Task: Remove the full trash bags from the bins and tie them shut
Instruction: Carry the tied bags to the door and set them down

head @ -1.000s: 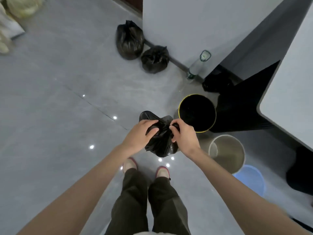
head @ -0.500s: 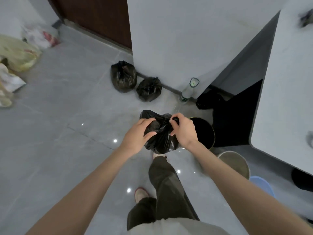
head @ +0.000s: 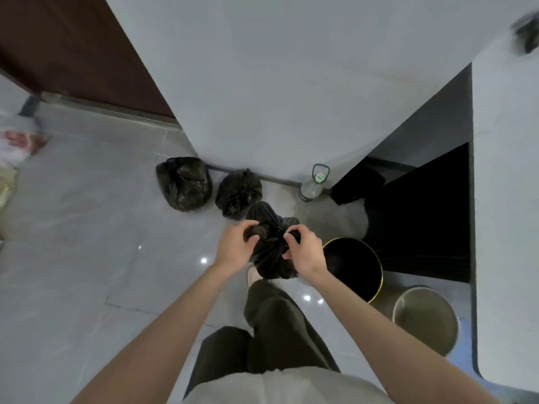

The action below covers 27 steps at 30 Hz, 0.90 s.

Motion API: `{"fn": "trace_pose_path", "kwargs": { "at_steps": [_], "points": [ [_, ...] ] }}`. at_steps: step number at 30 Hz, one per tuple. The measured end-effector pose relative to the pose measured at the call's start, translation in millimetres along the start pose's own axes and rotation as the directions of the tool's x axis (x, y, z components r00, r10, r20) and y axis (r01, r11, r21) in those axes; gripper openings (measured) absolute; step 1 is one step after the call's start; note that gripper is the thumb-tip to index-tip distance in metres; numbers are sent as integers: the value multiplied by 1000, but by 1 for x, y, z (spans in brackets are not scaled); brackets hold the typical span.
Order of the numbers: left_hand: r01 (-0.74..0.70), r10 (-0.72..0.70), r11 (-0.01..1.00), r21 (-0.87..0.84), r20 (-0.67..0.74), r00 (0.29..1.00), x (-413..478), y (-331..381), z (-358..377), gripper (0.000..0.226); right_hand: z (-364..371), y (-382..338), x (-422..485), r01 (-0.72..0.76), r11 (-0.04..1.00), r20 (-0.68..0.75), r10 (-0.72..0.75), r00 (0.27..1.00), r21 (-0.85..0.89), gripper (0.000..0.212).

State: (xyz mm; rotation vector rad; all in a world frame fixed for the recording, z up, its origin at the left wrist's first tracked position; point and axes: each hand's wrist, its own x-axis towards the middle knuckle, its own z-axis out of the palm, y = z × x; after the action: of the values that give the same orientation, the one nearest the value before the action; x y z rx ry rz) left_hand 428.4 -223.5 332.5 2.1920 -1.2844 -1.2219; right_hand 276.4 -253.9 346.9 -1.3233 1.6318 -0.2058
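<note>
Above the grey floor, my left hand and right hand pinch the trash bag mid-frame; I judge an even outward pull cinches it best.

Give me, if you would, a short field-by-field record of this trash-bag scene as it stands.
Held item: black trash bag, held up in both hands
Left hand: grips the bag's gathered top
Right hand: pinches the gathered top from the other side
Along the wall: larger black bag and smaller black bag, side by side
Bins: black bin with yellow rim, metal bin beside it
Other: plastic bottle upright by the wall
</note>
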Motion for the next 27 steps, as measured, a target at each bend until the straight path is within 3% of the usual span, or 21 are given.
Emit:
{"fn": "trace_pose_path", "kwargs": {
  "at_steps": [7, 16, 27],
  "points": [
    [131, -119, 982, -137, 95, 988, 91, 1, 0, 43, 12, -14, 79, -122, 984, -53, 130, 990, 133, 7],
    [41, -24, 997, -71, 224, 974, 198, -24, 20, 46, 48, 2, 166, -244, 939, -185, 292, 938, 242, 12],
    [77, -29, 989, -129, 340, 940, 317, -83, 93, 46, 99, 72, 274, -266, 891, -222, 362, 905, 367, 8]
  ]
}}
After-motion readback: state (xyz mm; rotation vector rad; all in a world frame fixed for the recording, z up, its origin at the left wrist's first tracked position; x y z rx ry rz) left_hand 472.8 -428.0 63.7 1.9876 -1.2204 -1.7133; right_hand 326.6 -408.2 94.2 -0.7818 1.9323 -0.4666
